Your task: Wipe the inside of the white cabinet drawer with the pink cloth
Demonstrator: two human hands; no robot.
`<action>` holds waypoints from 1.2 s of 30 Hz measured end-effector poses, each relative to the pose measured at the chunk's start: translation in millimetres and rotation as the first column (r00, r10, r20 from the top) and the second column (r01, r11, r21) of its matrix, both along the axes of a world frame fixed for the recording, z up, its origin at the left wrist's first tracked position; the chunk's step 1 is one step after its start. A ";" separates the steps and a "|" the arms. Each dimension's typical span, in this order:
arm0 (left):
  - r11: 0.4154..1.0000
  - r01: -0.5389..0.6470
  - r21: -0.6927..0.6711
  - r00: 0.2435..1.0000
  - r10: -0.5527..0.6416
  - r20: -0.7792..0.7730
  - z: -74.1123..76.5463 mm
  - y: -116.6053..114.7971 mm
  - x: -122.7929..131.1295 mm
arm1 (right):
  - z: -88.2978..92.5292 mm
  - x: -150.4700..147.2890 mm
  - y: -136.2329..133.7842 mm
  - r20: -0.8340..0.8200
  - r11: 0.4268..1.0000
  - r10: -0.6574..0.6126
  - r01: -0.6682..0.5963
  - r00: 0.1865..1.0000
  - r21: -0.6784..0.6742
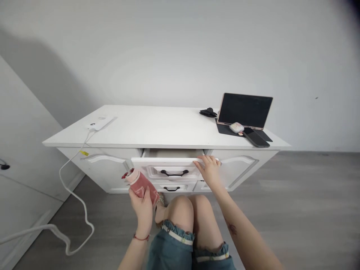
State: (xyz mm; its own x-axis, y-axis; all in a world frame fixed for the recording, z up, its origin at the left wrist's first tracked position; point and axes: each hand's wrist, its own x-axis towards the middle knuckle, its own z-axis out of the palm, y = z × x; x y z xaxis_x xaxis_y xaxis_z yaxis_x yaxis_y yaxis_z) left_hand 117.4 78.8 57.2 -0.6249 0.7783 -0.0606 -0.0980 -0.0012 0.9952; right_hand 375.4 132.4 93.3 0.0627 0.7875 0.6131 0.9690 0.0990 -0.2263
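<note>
My left hand is closed around a rolled pink and red cloth bundle, held in front of the white cabinet's left door. My right hand grips the top edge of the cabinet's upper drawer, which stands slightly pulled out. The drawer front has a black handle. A second, lower drawer with a black handle sits shut beneath it. My bare knees are just below both hands.
On the white cabinet top stand a tablet on a dark mat, a phone, a small white case, a black item and a power strip whose white cable trails onto the grey floor.
</note>
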 end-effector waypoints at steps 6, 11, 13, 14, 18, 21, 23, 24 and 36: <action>0.986 -0.055 0.160 0.896 0.119 -0.429 -10.1 38.6 20.1 | 2.8 23.3 -4.1 -0.116 0.999 0.025 -0.021 0.993 0.034; 0.965 0.016 0.261 0.827 0.134 -0.546 -4.2 44.8 42.8 | -3.2 39.5 -14.2 -0.315 0.992 0.108 -0.079 0.943 0.101; 0.960 0.046 0.275 0.825 0.118 -0.552 -2.6 40.4 54.8 | -4.1 43.0 -14.3 -0.368 0.987 0.158 -0.133 0.916 0.090; 0.958 0.078 0.277 0.823 0.095 -0.560 -2.1 37.5 61.7 | -4.1 44.3 -13.6 -0.385 0.986 0.164 -0.145 0.908 0.078; 0.946 0.216 0.243 0.769 -0.011 -0.639 -1.1 25.9 92.7 | -3.5 47.1 -10.7 -0.398 0.988 0.155 -0.150 0.904 0.043; 0.930 0.289 0.226 0.726 -0.059 -0.686 -3.5 22.2 116.1 | -4.5 46.3 -10.5 -0.393 0.989 0.148 -0.141 0.908 0.047; 0.905 0.343 0.251 0.691 -0.062 -0.720 -9.0 23.0 130.8 | -5.0 45.5 -11.0 -0.399 0.990 0.143 -0.136 0.906 0.045; 0.889 0.373 0.266 0.663 -0.055 -0.746 -12.9 24.2 137.8 | -4.9 45.4 -11.4 -0.407 0.990 0.139 -0.134 0.903 0.040; 0.315 0.915 -0.251 -0.120 -0.381 -0.917 -48.7 42.0 154.1 | 16.1 52.1 -22.1 -0.564 0.970 0.066 -0.184 0.823 -0.156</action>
State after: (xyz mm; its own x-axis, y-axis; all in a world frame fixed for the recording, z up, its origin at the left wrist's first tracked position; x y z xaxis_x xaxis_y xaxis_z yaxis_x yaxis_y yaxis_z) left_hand 271.6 120.9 8.5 0.7644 0.5355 0.3590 0.3929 -0.8284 0.3992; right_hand 427.5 110.3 109.4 0.2355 0.9110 0.3386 0.6582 0.1069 -0.7452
